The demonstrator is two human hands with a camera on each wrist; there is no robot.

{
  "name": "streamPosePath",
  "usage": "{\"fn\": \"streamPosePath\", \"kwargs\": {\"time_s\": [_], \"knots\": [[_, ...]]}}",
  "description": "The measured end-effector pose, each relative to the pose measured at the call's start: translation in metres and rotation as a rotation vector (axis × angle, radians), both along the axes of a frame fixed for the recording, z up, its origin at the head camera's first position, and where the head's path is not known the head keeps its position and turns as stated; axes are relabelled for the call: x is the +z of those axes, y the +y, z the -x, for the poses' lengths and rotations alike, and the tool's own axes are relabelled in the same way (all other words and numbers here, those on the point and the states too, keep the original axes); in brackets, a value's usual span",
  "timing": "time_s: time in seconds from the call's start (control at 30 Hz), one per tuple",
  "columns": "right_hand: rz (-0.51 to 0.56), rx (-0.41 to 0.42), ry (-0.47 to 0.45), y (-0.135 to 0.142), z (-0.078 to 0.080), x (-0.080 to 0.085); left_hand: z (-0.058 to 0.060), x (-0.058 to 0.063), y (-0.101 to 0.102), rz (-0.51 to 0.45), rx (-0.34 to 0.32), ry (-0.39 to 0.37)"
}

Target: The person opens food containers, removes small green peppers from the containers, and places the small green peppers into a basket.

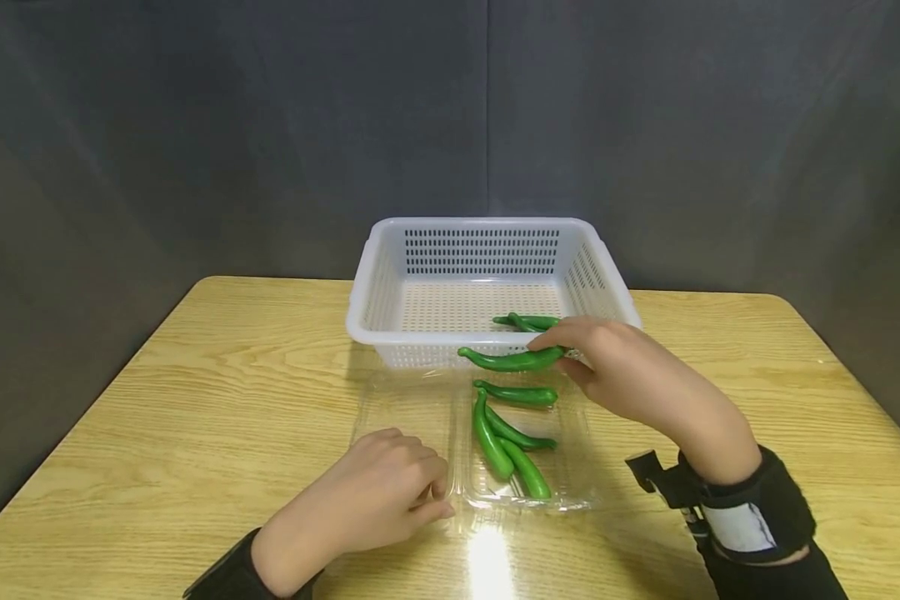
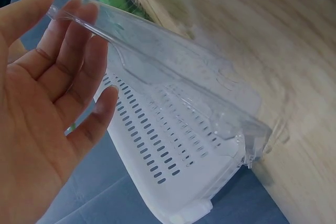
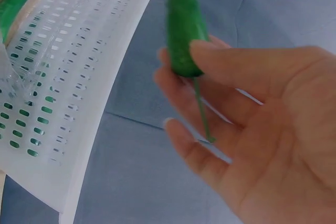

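The right hand (image 1: 607,362) pinched a long, curved, glossy green pepper (image 1: 506,361) by its stem end, thumb and fingertips pressed to its thick shoulder while the slim tip stuck out to the left. The pepper hung in the air at the near wall of a white, slotted plastic basket (image 1: 365,292), where more green peppers (image 1: 525,321) lay, partly hidden by that hand. Nearer the person, four like it lay in the right half of a clear, thin-walled plastic container (image 1: 573,446). The left hand (image 1: 390,487) was at the container's near side, fingers loosely bent and thumb apart from them; whether they gripped the clear rim, I could not tell. The likeliest trouble was a slip: smooth, rounded skin held at one end only could have let the pepper swing or twist out of the pinch. Its tip could also have caught the basket's edge if carried too low. The container looked light and flimsy, so a knock could have slid or buckled it, especially with a slack left hand, and rolled the overlapping peppers.
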State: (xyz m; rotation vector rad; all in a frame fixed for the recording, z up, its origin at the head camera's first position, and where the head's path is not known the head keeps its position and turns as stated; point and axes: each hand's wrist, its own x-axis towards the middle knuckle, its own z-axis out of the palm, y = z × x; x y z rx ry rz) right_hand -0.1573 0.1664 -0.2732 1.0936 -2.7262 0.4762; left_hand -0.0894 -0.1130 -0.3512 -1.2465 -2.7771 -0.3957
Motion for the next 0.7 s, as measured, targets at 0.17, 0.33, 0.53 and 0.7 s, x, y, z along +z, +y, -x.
{"fn": "streamPosePath", "kwargs": {"time_s": [0.17, 0.33, 0.53, 0.7], "knots": [[0.074, 0.029, 0.128, -0.001, 0.005, 0.0, 0.001, 0.001, 0.0, 0.004, 0.001, 0.012], [0.122, 0.042, 0.201, -0.002, 0.008, -0.002, 0.001, 0.001, 0.0, -0.004, 0.001, 0.001], [0.183, 0.043, 0.258, -0.002, 0.012, -0.008, 0.0, 0.001, 0.0, -0.01, 0.0, 0.0], [0.223, 0.036, 0.324, -0.001, 0.018, -0.012, 0.0, 0.003, 0.0, -0.003, -0.001, -0.005]]}}
